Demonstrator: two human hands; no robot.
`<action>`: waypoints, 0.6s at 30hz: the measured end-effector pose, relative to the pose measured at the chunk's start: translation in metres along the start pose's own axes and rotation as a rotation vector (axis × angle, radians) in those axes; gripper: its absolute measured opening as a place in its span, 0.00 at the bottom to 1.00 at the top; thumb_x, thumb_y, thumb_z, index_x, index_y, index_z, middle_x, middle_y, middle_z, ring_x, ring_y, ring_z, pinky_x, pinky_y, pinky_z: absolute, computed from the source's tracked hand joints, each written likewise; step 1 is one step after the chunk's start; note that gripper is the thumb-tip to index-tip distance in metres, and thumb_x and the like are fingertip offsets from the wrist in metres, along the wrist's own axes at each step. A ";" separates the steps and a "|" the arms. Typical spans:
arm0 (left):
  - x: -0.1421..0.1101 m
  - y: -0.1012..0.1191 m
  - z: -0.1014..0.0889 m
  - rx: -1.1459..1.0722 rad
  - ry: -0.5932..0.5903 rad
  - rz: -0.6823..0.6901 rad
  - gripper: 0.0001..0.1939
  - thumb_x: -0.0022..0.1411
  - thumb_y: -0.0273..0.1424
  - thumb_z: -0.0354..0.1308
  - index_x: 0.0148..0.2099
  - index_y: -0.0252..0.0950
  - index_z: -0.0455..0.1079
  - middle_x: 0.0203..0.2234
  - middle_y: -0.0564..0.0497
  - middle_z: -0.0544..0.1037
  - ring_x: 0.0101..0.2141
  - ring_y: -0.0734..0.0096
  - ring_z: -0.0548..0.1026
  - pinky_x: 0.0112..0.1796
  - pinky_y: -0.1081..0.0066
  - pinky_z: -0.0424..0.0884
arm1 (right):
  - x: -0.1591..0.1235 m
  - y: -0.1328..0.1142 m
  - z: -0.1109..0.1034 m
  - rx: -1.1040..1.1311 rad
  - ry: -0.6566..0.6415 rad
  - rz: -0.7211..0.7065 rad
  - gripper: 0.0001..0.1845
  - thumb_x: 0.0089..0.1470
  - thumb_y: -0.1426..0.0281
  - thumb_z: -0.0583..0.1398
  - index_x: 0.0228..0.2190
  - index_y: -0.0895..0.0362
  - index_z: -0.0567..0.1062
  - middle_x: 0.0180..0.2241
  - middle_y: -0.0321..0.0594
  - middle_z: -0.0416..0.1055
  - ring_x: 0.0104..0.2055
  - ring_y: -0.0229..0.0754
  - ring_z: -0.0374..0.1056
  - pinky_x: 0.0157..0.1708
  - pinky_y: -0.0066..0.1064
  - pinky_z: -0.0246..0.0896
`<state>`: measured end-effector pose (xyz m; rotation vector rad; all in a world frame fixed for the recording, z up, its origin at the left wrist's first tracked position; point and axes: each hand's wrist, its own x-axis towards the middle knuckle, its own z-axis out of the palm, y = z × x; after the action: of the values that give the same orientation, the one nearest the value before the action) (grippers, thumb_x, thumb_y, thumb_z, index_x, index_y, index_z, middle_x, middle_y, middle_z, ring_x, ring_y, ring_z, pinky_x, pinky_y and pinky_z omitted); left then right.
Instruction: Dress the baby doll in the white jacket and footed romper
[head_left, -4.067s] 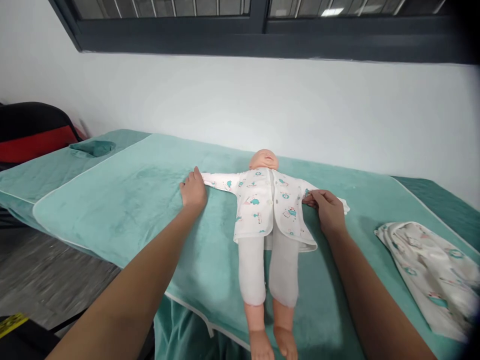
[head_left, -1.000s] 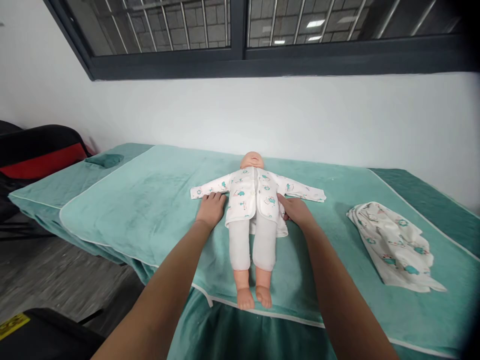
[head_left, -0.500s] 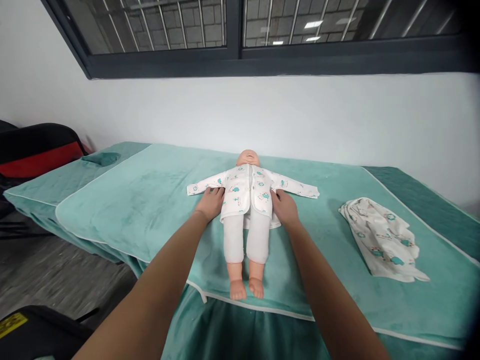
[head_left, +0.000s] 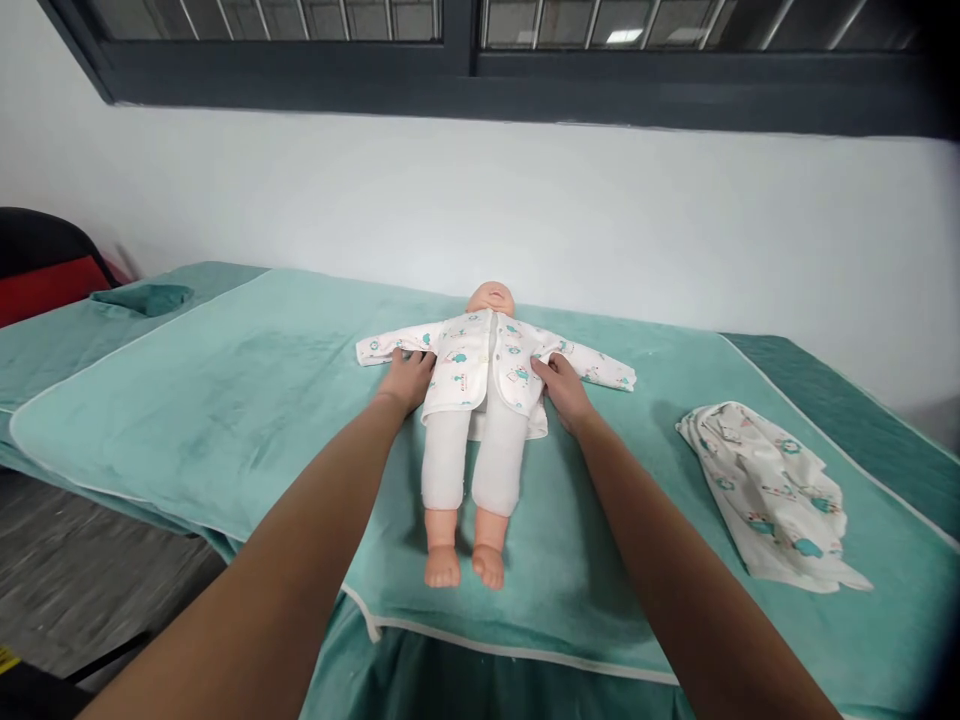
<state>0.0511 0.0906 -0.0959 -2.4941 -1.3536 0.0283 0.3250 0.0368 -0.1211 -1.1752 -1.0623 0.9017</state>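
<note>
A baby doll [head_left: 474, 420] lies on its back on a teal blanket [head_left: 225, 400], head toward the wall, bare feet toward me. It wears a white printed top [head_left: 487, 370] with both sleeves spread sideways, and white leggings. My left hand [head_left: 406, 378] rests against the doll's side under the left-hand sleeve, fingers curled at the cloth. My right hand [head_left: 561, 388] presses the other side of the top below the opposite sleeve, its fingers on the fabric.
A crumpled white printed garment [head_left: 772, 490] lies on the blanket at the right. A small folded teal cloth [head_left: 142, 298] sits at the far left. A black and red object [head_left: 37, 270] stands beyond the table's left end. The wall runs close behind.
Both hands came in from the sleeve ends to the doll's sides under the arms. Over the last second they slid slightly up along the top; the view shifted a little.
</note>
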 end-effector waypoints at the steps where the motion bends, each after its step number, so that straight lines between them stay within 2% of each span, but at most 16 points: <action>1: 0.005 -0.001 0.001 0.001 -0.013 0.000 0.24 0.65 0.24 0.45 0.61 0.32 0.68 0.54 0.32 0.70 0.52 0.42 0.67 0.54 0.40 0.56 | 0.003 0.001 -0.001 0.052 -0.010 0.005 0.18 0.47 0.56 0.67 0.33 0.53 0.70 0.34 0.37 0.71 0.38 0.43 0.67 0.37 0.35 0.66; 5: 0.025 -0.004 0.004 0.001 -0.042 -0.009 0.26 0.66 0.25 0.45 0.64 0.33 0.64 0.59 0.32 0.68 0.56 0.41 0.64 0.56 0.39 0.53 | 0.017 0.001 -0.007 0.235 -0.046 0.028 0.14 0.49 0.59 0.65 0.29 0.53 0.69 0.35 0.39 0.73 0.42 0.45 0.69 0.39 0.37 0.70; 9: 0.039 -0.006 0.005 -0.008 -0.063 -0.023 0.27 0.66 0.26 0.44 0.67 0.31 0.61 0.62 0.30 0.64 0.59 0.40 0.62 0.58 0.40 0.49 | 0.031 0.001 -0.013 0.608 -0.022 0.107 0.05 0.50 0.70 0.64 0.32 0.53 0.73 0.41 0.36 0.76 0.47 0.43 0.69 0.43 0.36 0.73; 12: 0.047 -0.008 0.005 -0.026 -0.102 -0.055 0.27 0.66 0.24 0.44 0.66 0.26 0.61 0.60 0.29 0.66 0.59 0.42 0.65 0.58 0.45 0.54 | 0.041 0.001 -0.014 0.747 0.095 0.169 0.06 0.51 0.75 0.62 0.33 0.55 0.75 0.38 0.35 0.76 0.43 0.40 0.71 0.42 0.34 0.73; 15: 0.055 -0.009 0.007 -0.057 -0.142 -0.093 0.26 0.67 0.23 0.44 0.65 0.24 0.61 0.59 0.28 0.68 0.57 0.44 0.68 0.55 0.50 0.60 | 0.052 0.003 -0.014 0.789 0.189 0.181 0.05 0.52 0.77 0.61 0.28 0.55 0.73 0.30 0.33 0.74 0.35 0.37 0.70 0.39 0.31 0.73; 18: 0.059 -0.009 0.009 -0.092 -0.159 -0.125 0.26 0.67 0.24 0.44 0.64 0.21 0.61 0.57 0.25 0.70 0.57 0.42 0.69 0.54 0.50 0.62 | 0.060 0.003 -0.017 0.831 0.260 0.159 0.09 0.53 0.78 0.59 0.24 0.55 0.69 0.23 0.29 0.68 0.29 0.34 0.68 0.35 0.28 0.72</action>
<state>0.0748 0.1463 -0.0946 -2.5223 -1.6070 0.1428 0.3573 0.0899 -0.1150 -0.6445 -0.3080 1.1244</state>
